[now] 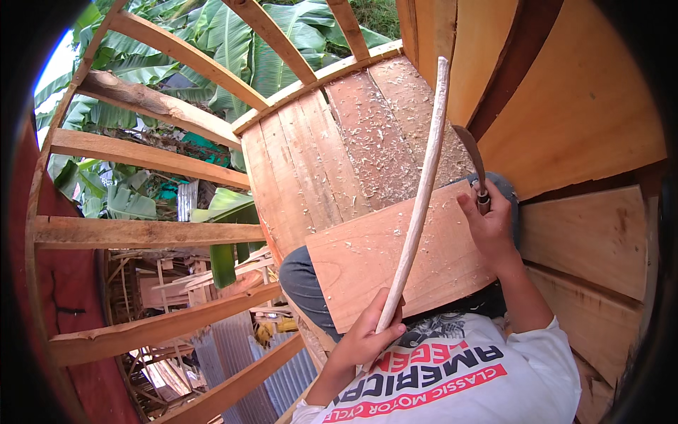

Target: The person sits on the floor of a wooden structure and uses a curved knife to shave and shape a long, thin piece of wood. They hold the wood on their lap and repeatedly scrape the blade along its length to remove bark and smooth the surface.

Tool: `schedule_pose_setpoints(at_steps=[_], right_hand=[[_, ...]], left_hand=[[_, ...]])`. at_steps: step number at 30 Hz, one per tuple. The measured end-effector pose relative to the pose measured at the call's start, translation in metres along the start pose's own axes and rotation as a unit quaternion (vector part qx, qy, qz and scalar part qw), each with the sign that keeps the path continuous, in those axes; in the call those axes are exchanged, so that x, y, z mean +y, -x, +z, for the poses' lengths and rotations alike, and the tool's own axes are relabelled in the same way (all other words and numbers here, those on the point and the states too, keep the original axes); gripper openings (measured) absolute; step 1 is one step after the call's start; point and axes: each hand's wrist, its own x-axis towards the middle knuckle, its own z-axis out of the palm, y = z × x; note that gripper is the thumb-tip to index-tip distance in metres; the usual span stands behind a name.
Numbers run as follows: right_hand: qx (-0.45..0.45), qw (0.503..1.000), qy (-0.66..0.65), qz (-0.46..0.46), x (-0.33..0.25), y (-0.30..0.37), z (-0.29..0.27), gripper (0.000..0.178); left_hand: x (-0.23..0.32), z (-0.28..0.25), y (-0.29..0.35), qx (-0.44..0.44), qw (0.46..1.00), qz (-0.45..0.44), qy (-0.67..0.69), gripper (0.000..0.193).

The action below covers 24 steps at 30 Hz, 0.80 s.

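My left hand (371, 328) is closed around the lower end of a long, pale, slightly curved wooden stick (421, 201). The stick slants up and away, crossing in front of a flat wooden board (360, 254) that lies over my lap. On the right, my right hand (493, 222) grips the handle of a knife (472, 152). Its dark, curved blade points away from me, with the tip near the upper part of the stick but apart from it. Part of the handle is hidden by my fingers.
Wood shavings (385, 134) are scattered over the plank floor (296, 155) ahead. A railing of wooden slats (152, 166) runs along the left, with banana leaves (233, 53) and corrugated metal sheets (233, 367) beyond. A wooden wall (572, 120) rises close on the right.
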Motion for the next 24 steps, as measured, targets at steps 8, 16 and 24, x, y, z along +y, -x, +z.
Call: schedule_pose_setpoints(at_steps=[8, 16, 24], right_hand=[[-0.105, 0.993, -0.031, -0.052, -0.025, 0.024, 0.006, 0.032], [-0.075, 0.991, 0.040, -0.101, -0.026, 0.003, 0.004, 0.026], [-0.097, 0.907, 0.174, -0.372, -0.020, 0.000, 0.008, 0.031]], left_hand=[[0.006, -0.013, 0.002, -0.090, 0.982, -0.056, 0.156, 0.043], [0.005, -0.010, 0.001, -0.086, 0.935, -0.030, 0.343, 0.042], [0.002, -0.020, 0.000, -0.105, 0.939, -0.017, 0.327, 0.040]])
